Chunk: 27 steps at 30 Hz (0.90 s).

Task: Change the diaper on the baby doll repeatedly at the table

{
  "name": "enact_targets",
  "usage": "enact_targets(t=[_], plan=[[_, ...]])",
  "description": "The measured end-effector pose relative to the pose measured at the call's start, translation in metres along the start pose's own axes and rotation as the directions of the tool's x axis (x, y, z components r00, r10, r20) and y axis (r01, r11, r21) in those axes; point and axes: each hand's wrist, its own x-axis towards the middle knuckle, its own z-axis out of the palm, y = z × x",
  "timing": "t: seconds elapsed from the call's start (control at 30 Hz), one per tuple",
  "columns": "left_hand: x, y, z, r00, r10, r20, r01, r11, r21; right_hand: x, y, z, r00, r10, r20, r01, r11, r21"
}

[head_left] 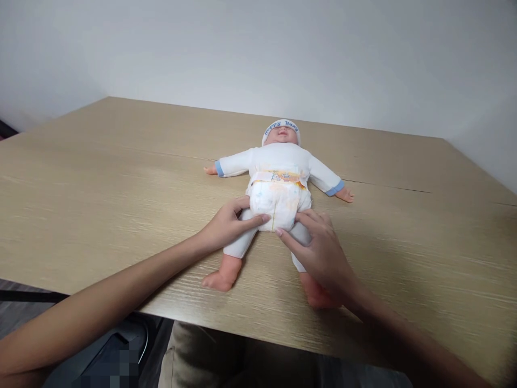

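A baby doll (278, 159) lies flat on its back on the bench (121, 178). Its head points toward the far edge and its bare feet lie close to the near edge, about midway between the left and right sides. It wears a white cap (281, 127) with blue lettering and a white long-sleeved suit with blue cuffs. Both arms are spread out to the sides and the legs are splayed apart. A white diaper (277, 202) with a coloured printed waistband is wrapped around the hips and closed at the front. The left hand (226, 226) and right hand (323, 253) touch the diaper's lower edge, one at each leg opening. The right hand partly covers one leg.
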Motion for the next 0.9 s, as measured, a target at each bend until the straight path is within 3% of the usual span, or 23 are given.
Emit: enact_targets(t=[0.17,0.4,0.5,0.9], plan=[[-0.002,0.002,0.000,1.000,-0.018,-0.014,0.018,1.000,-0.013,0.001,0.002,0.000,1.000,-0.013,-0.029,0.014,0.998,0.054],[-0.003,0.005,0.004,0.997,0.047,-0.063,-0.031,0.971,0.239,0.008,0.011,0.006,0.999,0.018,-0.039,-0.009,0.976,0.219],[-0.001,0.003,0.003,0.996,0.076,-0.056,-0.058,0.962,0.265,0.008,0.012,0.005,0.999,0.032,-0.028,-0.024,0.970,0.243],[0.004,-0.003,-0.004,0.991,0.131,-0.002,-0.128,0.971,0.200,0.006,0.007,-0.004,0.996,-0.036,0.079,0.036,0.999,0.003]])
